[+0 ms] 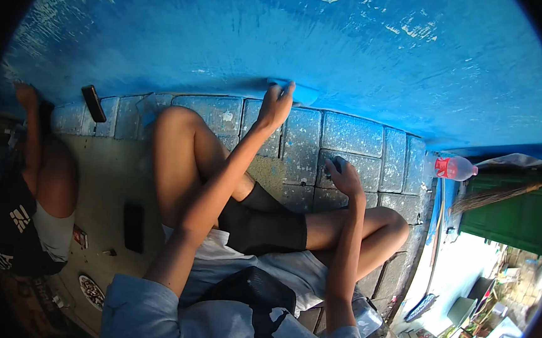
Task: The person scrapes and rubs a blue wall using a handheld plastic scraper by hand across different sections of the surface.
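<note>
My left hand [277, 103] is closed on a thin, flat blue piece [305, 95], held against the foot of the blue wall [280, 38]. Its colour nearly matches the wall, so its exact kind is hard to tell. Over the grey paving blocks [352, 134], near my bent leg, my right hand [347, 179] has its fingers curled round a small dark object [337, 164]. Most of that object is hidden by the fingers.
On the left, another person [23, 214] sits with a hand [26, 95] at the wall. A dark phone-like slab [93, 103] leans near the wall; another [133, 227] lies on the ground. On the right are a red-labelled bottle [453, 168] and a broom [502, 193].
</note>
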`<state>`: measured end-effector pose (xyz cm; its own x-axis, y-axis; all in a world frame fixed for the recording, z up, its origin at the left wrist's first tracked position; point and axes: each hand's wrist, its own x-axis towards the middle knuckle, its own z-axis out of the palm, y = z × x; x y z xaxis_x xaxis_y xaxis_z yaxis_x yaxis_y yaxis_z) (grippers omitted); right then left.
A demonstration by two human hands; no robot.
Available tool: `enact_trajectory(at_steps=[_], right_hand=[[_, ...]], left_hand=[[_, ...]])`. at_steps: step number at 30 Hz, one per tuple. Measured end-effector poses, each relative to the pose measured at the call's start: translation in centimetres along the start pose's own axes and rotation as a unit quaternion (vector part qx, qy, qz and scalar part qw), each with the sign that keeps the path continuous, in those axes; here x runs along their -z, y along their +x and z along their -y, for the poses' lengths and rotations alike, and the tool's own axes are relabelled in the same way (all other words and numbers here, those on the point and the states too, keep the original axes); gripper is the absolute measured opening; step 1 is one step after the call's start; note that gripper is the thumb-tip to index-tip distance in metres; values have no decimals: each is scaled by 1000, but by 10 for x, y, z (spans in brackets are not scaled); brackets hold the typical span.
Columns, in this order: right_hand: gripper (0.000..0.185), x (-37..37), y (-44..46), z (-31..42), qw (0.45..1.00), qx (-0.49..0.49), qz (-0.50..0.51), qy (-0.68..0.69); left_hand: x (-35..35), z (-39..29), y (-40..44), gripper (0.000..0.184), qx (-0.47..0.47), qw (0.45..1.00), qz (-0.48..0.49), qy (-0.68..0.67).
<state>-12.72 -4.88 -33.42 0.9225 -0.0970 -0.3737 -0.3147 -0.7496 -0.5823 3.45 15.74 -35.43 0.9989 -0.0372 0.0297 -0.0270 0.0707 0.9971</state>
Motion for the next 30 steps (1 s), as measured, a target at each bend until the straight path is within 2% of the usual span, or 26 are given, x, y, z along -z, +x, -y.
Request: enact_trajectory(at_steps=[4,6,8,10,11,13,16,19,20,22,23,26,27,28,30], right_hand=[[38,-3,2,-5,1000,5,-8,-2],[38,-2,6,-5,1000,2,-3,-9],[36,-1,5,-1,999,-27,15,15],[36,-4,2,-3,1000,-8,3,11],[36,-3,3,-5,1000,9,-10,10],[37,-1,2,-5,1000,11,-8,3],[37,-5,4,-8,1000,4,-8,11],[37,-6,6,-9,1000,-5,-5,10],[37,-5,7,-9,1000,-5,-5,5],[37,-6,8,-8,1000,-8,-2,11],[37,-6,8,-9,1000,-13,2,15],[37,-7,6,-16,1000,17,-12,5],[37,-5,3,-14,1000,15,-11,5],[37,-3,2,-9,1000,8,-4,6],[37,-3,1,-4,1000,-5,-2,17]], left_hand=[[0,-34,-5,50,-43,998,10,-55],[-1,-25,-8,48,-52,998,-10,-17],[1,7,-4,43,10,1000,21,4],[3,14,-4,46,96,993,67,29],[1,17,-2,46,95,993,60,23],[-2,-19,-6,46,-27,1000,-8,-9],[11,-42,0,51,-99,993,6,61],[11,-43,-12,52,-130,984,-6,121],[8,-40,-17,52,-106,983,5,149],[-4,-12,-19,51,-127,982,-34,138],[-3,1,-17,49,-103,981,-3,166],[-1,-29,-15,48,-111,976,12,189],[2,-46,-17,51,-72,980,22,182],[3,-55,-18,51,-73,980,26,184],[3,-65,-19,51,-120,983,14,138]])
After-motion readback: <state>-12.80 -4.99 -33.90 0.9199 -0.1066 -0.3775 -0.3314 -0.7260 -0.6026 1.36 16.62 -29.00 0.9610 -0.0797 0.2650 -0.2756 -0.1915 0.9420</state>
